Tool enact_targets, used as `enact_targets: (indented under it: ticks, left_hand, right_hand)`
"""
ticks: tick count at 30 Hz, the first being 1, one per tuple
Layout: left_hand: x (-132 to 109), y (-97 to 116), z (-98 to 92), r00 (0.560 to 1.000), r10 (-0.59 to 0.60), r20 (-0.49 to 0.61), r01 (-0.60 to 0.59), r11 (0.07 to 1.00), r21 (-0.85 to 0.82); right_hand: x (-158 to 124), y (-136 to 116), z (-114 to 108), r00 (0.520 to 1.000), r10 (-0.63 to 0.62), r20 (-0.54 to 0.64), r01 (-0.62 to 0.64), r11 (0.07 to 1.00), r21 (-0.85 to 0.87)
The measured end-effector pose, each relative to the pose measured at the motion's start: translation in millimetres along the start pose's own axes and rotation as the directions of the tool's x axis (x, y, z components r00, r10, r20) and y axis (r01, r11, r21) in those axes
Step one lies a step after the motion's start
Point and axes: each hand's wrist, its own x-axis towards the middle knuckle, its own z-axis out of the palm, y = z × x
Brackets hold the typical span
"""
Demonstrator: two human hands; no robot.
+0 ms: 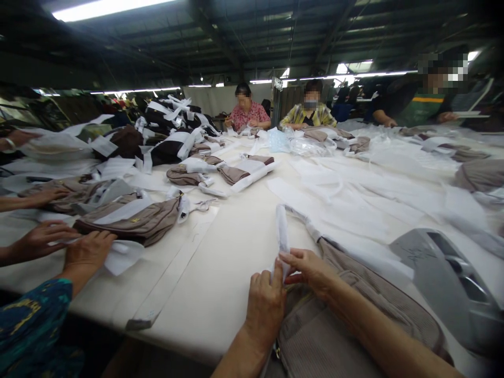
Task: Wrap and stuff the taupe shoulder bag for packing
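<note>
My left hand (265, 302) and my right hand (309, 270) meet at the near edge of the white table (236, 252). Both pinch the lower end of a white paper-wrapped strap (282, 236) that rises from a taupe corduroy bag (346, 315). The bag lies under my right forearm. Fingers of both hands are closed on the white wrapping.
A co-worker's hands (84, 254) at the left press on a brown bag (137, 220) with white paper. More wrapped bags pile up at the back left (169, 136). Three people sit at the far side. Loose white sheets (354, 194) cover the right; a grey object (449, 283) lies near right.
</note>
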Motion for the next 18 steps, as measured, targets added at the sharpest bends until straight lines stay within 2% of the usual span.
enact_targets:
  ticks: [3, 5, 7, 9, 10, 11, 13, 15, 18]
  left_hand:
    - [0.0, -0.1, -8.1, 0.998, -0.059, 0.023, 0.062, 0.987, -0.151]
    - [0.8, -2.3, -18.4, 0.99, -0.127, 0.061, 0.141, 0.915, -0.377]
    - [3.8, -5.2, -29.9, 0.949, -0.29, 0.125, 0.303, 0.724, -0.619]
    - [9.5, -7.3, -39.5, 0.869, -0.432, 0.242, 0.441, 0.452, -0.776]
    - [13.1, -7.7, -42.8, 0.835, -0.455, 0.31, 0.48, 0.327, -0.814]
    - [16.9, -7.9, -45.0, 0.818, -0.441, 0.371, 0.502, 0.229, -0.834]
    - [23.7, -7.6, -46.2, 0.822, -0.35, 0.45, 0.513, 0.111, -0.851]
    - [27.6, -7.0, -44.3, 0.831, -0.291, 0.474, 0.51, 0.058, -0.858]
    - [27.1, -5.0, -38.9, 0.837, -0.267, 0.477, 0.505, 0.045, -0.862]
  right_hand:
    - [1.2, 0.1, 3.2, 0.997, -0.074, -0.018, 0.072, 0.993, -0.098]
    - [3.1, -0.6, 4.4, 0.991, -0.133, 0.0, 0.133, 0.985, -0.111]
    - [4.3, -2.5, 5.6, 0.98, -0.192, 0.049, 0.196, 0.975, -0.108]
    - [4.2, -5.2, 7.1, 0.97, -0.226, 0.089, 0.236, 0.963, -0.131]
    - [3.7, -6.6, 7.7, 0.965, -0.241, 0.104, 0.255, 0.955, -0.152]
    - [2.9, -8.0, 8.2, 0.959, -0.259, 0.118, 0.277, 0.944, -0.178]
    - [1.1, -10.6, 8.4, 0.941, -0.31, 0.134, 0.334, 0.914, -0.231]
    - [-0.6, -12.4, 7.5, 0.921, -0.361, 0.143, 0.387, 0.882, -0.267]
    - [-1.1, -11.8, 5.6, 0.914, -0.386, 0.123, 0.405, 0.867, -0.29]
